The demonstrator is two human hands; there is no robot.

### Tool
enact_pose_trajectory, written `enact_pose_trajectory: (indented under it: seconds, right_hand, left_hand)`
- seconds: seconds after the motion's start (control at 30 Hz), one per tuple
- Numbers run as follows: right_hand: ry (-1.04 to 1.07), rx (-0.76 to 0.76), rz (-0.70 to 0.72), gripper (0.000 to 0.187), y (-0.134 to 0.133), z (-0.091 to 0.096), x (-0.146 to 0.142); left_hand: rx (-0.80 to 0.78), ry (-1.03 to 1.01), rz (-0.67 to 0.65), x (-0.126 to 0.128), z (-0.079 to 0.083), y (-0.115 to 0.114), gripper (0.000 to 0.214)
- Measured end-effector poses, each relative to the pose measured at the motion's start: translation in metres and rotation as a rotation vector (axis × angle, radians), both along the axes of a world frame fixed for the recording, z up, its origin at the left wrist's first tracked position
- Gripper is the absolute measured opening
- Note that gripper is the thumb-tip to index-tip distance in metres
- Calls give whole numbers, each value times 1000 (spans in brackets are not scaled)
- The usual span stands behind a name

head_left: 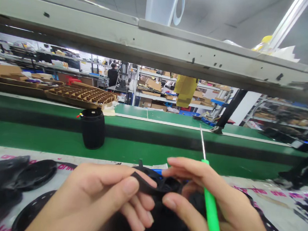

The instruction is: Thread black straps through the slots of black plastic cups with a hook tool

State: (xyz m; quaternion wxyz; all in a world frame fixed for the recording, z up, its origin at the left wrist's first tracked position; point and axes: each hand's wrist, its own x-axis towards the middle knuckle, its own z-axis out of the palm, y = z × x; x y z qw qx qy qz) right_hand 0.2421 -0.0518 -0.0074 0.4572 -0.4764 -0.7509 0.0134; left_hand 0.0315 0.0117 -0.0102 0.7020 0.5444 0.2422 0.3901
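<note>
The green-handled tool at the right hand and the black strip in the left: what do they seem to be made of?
Green-handled tool: handle probably smooth plastic, evenly bright green; shaft probably metal, silvery and shiny. Black strip: matt, perhaps rubber or foam, as it seems curved; the look leaves this open.

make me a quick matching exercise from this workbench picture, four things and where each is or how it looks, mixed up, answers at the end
1. green-handled screwdriver
2. black cylinder
3. cardboard tray
4. black strip

A. pinched between the left hand's thumb and finger
B. brown, divided into many small compartments
C. held in the right hand, shaft pointing upward
D. standing upright on the green surface

Pairs: 1-C, 2-D, 3-B, 4-A
</note>
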Motion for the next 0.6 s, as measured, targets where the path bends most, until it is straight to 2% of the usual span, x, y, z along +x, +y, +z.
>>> enact_pose_trajectory:
  seconds: [0.07,0.17,0.2,0.3,0.37,0.4,0.47,0.6]
  right_hand:
    - [16,-25,42,52,0,1,1]
    - [53,-62,149,37,0,1,1]
    - [67,-67,170,32,0,-1,1]
    - [88,-13,151,20,-2,-8,4]
    - [30,48,112,24,-5,-13,7]
    - [-12,83,95,27,-6,-15,9]
    - [-84,130,91,28,-9,-18,10]
    - [-101,147,208,17,-10,-19,2]
  left_hand:
    - [46,16,-8,0,1,-6,28]
    - [151,21,-39,2,2,-18,19]
    - [223,43,-10,2,2,-22,19]
    - [640,224,220,2,-1,-32,30]
    - [879,310,327,2,-3,-37,30]
    - [923,315,326,3,-5,-39,31]
    - [896,281,269,6,-8,-43,34]
    - [825,292,202,6,-13,-52,43]
